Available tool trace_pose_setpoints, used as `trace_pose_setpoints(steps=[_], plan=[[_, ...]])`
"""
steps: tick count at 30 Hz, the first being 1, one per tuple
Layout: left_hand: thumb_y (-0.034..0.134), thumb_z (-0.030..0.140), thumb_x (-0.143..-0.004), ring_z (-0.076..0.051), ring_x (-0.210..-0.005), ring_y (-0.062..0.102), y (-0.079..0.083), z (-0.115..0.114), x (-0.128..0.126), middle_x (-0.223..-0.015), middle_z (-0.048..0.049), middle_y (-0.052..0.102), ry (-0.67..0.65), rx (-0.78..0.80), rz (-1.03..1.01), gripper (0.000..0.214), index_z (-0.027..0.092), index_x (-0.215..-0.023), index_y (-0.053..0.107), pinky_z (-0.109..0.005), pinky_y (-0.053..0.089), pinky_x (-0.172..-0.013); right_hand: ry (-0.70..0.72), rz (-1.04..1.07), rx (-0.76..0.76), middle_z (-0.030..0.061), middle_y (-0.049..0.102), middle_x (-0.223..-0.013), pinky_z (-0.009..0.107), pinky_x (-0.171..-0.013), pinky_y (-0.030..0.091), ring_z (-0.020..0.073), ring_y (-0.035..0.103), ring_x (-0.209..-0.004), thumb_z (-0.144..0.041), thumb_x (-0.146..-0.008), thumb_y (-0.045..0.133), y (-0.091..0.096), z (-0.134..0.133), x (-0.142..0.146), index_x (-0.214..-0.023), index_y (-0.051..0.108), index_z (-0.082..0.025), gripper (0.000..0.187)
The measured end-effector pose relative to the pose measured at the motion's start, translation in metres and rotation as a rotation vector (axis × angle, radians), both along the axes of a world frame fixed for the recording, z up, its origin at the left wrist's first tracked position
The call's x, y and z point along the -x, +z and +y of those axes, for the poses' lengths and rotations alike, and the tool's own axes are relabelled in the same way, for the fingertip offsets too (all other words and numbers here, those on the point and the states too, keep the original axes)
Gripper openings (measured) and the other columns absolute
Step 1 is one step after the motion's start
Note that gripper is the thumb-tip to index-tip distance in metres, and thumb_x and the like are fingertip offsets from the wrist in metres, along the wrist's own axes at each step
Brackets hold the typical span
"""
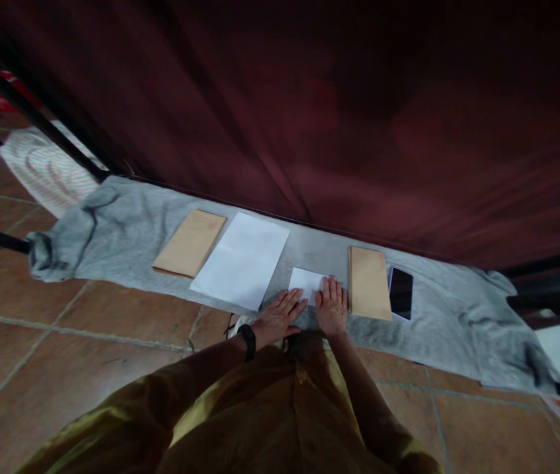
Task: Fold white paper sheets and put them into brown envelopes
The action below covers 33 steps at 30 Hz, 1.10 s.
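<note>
My left hand (280, 315) lies flat with fingers stretched out, its fingertips touching the near left edge of a small folded white paper (306, 282). My right hand (332, 304) rests flat on the paper's right part, fingers together and extended. The paper lies on a grey cloth (126, 224) spread over the tiled floor. A black band sits on my left wrist. A larger white sheet (242, 260) lies just left of my hands. A brown envelope (369, 282) lies just right of my right hand.
A second brown envelope (191, 242) lies at the left of the white sheet. A dark phone (401, 293) rests beside the right envelope. A dark red curtain (339, 118) hangs behind the cloth. A striped fabric (45, 168) lies at far left.
</note>
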<state>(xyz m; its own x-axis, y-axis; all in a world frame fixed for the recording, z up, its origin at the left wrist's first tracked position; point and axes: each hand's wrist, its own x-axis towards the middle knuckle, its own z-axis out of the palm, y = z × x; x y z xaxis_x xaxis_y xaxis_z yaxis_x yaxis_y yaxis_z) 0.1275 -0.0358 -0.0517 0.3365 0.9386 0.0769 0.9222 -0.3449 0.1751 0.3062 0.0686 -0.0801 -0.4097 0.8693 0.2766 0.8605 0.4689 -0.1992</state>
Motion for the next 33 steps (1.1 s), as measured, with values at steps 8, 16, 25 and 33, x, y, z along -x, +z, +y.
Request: trace_pose_setpoints(steps=[8, 16, 25, 33], plan=[[0.071, 0.048, -0.086, -0.035, -0.15, 0.034, -0.001, 0.0, 0.0, -0.157, -0.0238, 0.042, -0.013, 0.06, -0.016, 0.078, 0.01, -0.148, 0.044, -0.051, 0.024, -0.124, 0.394, -0.022, 0.152, 0.0113, 0.039, -0.161, 0.047, -0.123, 0.026, 0.0223, 0.03, -0.151, -0.028, -0.108, 0.032, 0.019, -0.002, 0.041, -0.151, 0.046, -0.016, 0.047], [0.058, 0.055, -0.093, -0.03, -0.154, 0.025, -0.013, 0.003, 0.005, -0.164, -0.0192, 0.032, -0.017, -0.057, -0.034, 0.08, 0.014, -0.156, 0.032, -0.05, 0.025, -0.124, 0.239, -0.029, 0.097, 0.0102, 0.04, -0.161, 0.046, -0.122, 0.028, 0.0235, 0.032, -0.15, -0.031, -0.107, 0.039, 0.011, 0.01, 0.023, -0.153, 0.044, -0.019, 0.047], [0.043, 0.054, -0.1, -0.028, -0.15, 0.034, -0.019, 0.006, 0.008, -0.161, -0.0171, 0.038, 0.003, -0.133, -0.027, 0.07, 0.015, -0.157, 0.033, -0.048, 0.035, -0.12, 0.051, -0.015, 0.074, 0.0098, 0.041, -0.16, 0.045, -0.12, 0.03, 0.0255, 0.035, -0.149, -0.037, -0.107, 0.037, 0.002, 0.012, 0.002, -0.156, 0.039, -0.017, 0.052], [0.035, 0.043, -0.102, -0.029, -0.149, 0.037, -0.018, 0.061, -0.015, -0.157, -0.0196, 0.044, 0.243, -0.145, -0.058, 0.063, 0.007, -0.154, 0.035, -0.049, 0.035, -0.12, 0.033, -0.003, 0.068, 0.0089, 0.041, -0.16, 0.044, -0.12, 0.029, 0.0254, 0.039, -0.147, -0.036, -0.105, 0.041, 0.002, 0.011, 0.006, -0.154, 0.042, -0.018, 0.052]])
